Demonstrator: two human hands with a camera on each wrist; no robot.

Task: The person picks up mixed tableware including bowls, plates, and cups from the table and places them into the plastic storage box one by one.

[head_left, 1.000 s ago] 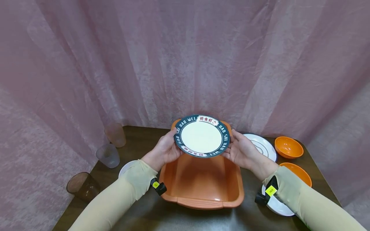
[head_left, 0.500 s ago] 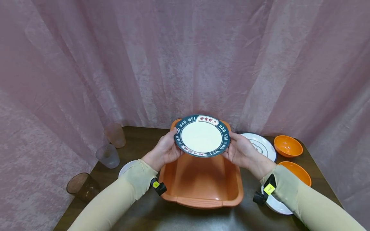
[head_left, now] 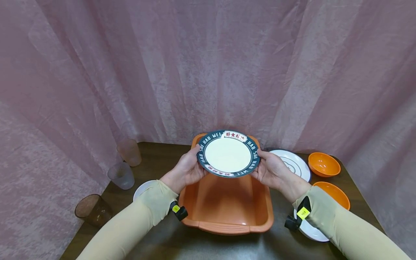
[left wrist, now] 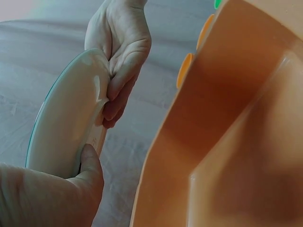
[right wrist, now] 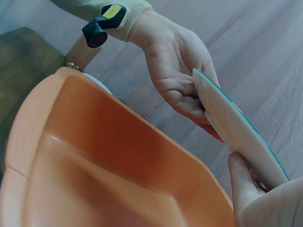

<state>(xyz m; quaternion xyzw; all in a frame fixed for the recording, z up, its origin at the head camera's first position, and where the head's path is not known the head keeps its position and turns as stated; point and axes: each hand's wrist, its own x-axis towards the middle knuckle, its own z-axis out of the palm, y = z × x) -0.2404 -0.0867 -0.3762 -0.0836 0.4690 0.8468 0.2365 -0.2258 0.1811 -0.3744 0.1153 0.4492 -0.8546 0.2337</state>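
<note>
A round plate [head_left: 227, 155] with a white middle and a dark teal lettered rim is held up over the back part of an orange plastic basin [head_left: 224, 229]. On its left edge my left hand [head_left: 188, 168] grips the rim, thumb on top. My right hand [head_left: 273, 169] holds the opposite edge the same way. The left wrist view shows the plate's pale underside [left wrist: 71, 118], with fingers of both hands curled beneath it. Seen from the right wrist, the plate [right wrist: 236, 127] hangs clear above the basin wall [right wrist: 128, 127]. The inside of the basin looks bare.
On the right stand two orange bowls [head_left: 324, 165] and two white plates [head_left: 294, 164], partly behind my right arm. Several tinted cups [head_left: 121, 176] line the left edge. A white dish [head_left: 141, 188] shows beside my left wrist. Pink curtain [head_left: 208, 72] hangs behind the table.
My right hand has shifted slightly left, its fingers drawing in closer on the rim. The plate has moved a touch to the right; my left hand stays nearly still.
</note>
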